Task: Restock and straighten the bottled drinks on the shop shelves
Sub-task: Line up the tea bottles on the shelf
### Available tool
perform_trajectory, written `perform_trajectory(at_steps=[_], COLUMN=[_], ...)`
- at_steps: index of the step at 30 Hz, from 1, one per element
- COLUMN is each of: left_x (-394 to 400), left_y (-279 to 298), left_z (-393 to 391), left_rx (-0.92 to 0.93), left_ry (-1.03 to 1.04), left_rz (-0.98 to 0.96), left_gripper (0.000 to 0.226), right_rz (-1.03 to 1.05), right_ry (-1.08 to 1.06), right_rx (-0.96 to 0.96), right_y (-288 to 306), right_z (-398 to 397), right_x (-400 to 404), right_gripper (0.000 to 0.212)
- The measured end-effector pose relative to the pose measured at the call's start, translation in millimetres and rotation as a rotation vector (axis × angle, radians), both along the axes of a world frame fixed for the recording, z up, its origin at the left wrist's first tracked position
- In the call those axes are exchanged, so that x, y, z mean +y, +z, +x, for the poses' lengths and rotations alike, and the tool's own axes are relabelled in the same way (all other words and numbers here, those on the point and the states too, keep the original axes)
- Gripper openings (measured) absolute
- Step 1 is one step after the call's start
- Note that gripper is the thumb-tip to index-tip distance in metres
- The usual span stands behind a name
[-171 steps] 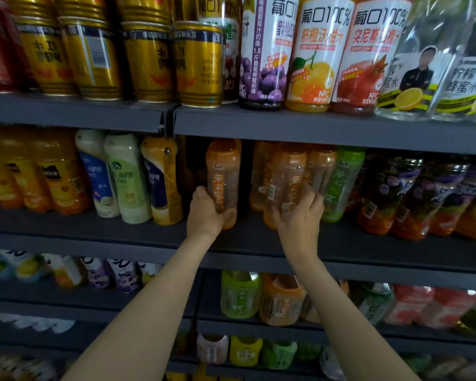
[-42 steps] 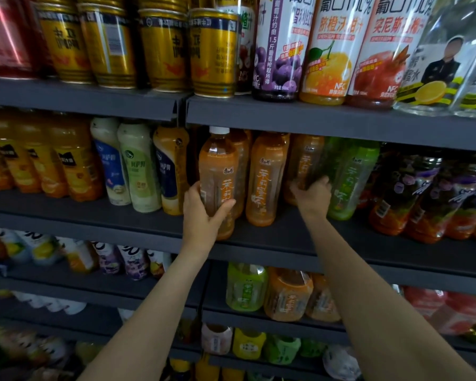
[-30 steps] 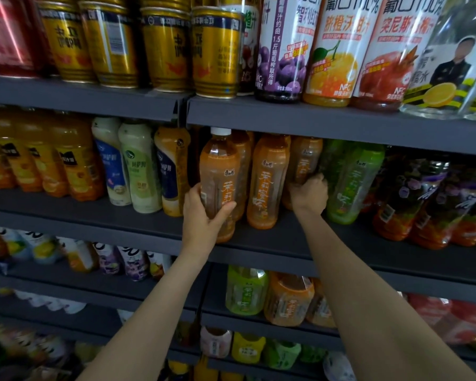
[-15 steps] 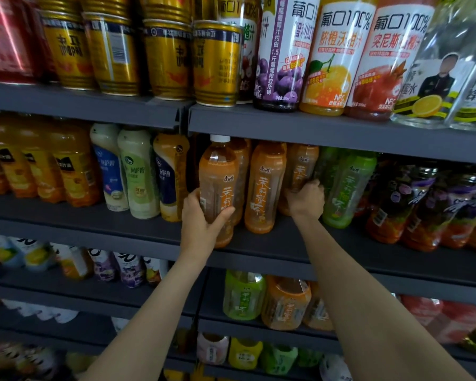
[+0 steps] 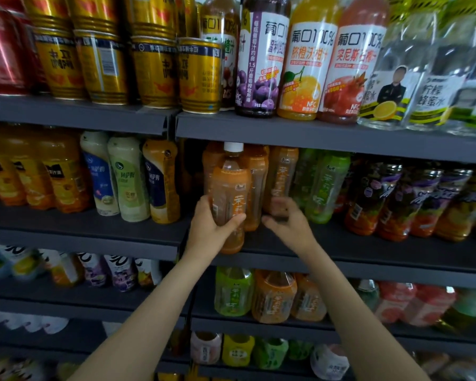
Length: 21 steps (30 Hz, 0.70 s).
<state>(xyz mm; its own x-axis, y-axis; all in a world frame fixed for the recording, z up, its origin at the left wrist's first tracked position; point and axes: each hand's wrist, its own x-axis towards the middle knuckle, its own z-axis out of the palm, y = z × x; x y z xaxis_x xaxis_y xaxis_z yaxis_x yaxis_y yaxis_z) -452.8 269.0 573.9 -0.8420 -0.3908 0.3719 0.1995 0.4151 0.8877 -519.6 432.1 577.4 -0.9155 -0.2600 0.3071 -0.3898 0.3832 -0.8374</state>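
Note:
My left hand (image 5: 209,229) grips an orange tea bottle (image 5: 230,193) with a white cap, upright at the front edge of the middle shelf (image 5: 121,237). Right behind it stand two more orange tea bottles, a second orange bottle (image 5: 256,188) and a third orange bottle (image 5: 282,177). My right hand (image 5: 287,226) is blurred in front of the third bottle's base. Its fingers reach that base, its thumb is spread to the left, and it holds nothing that I can see. Green tea bottles (image 5: 324,188) stand just to the right.
Dark fruit-tea bottles (image 5: 396,199) fill the shelf's right part; milk-drink bottles (image 5: 129,177) and orange juice bottles (image 5: 39,174) fill its left. Gold cans (image 5: 151,70) and large juice bottles (image 5: 302,72) stand on the upper shelf (image 5: 313,133). Lower shelves hold more green and orange bottles (image 5: 272,295).
My right hand has let go of the orange bottle it held further back and has drawn leftward and towards me. My left hand keeps its grip on the front bottle.

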Motion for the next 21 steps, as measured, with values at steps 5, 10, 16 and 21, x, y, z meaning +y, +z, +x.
perform_trajectory(at_steps=[5,10,16,21], left_x=[63,80,52,54], left_y=[6,5,-6,-20], left_z=[-18,-23,-19,-40], left_rx=[-0.003,0.017,0.099,-0.179], left_ry=[-0.059,-0.049,0.312,0.22], left_rz=[-0.083,-0.134,-0.09,-0.103], left_gripper=[0.067,0.066,0.037,0.062], right_rz=[0.085,0.039,0.036,0.041], right_ry=[0.185,-0.211,-0.35,-0.436], right_rx=[-0.159,-0.005,-0.036,0.024], right_y=[4,1,-2,-12], right_z=[18,14,-11,-12], right_x=[12,16,4,-14], right_gripper=[0.068,0.039,0.057,0.058])
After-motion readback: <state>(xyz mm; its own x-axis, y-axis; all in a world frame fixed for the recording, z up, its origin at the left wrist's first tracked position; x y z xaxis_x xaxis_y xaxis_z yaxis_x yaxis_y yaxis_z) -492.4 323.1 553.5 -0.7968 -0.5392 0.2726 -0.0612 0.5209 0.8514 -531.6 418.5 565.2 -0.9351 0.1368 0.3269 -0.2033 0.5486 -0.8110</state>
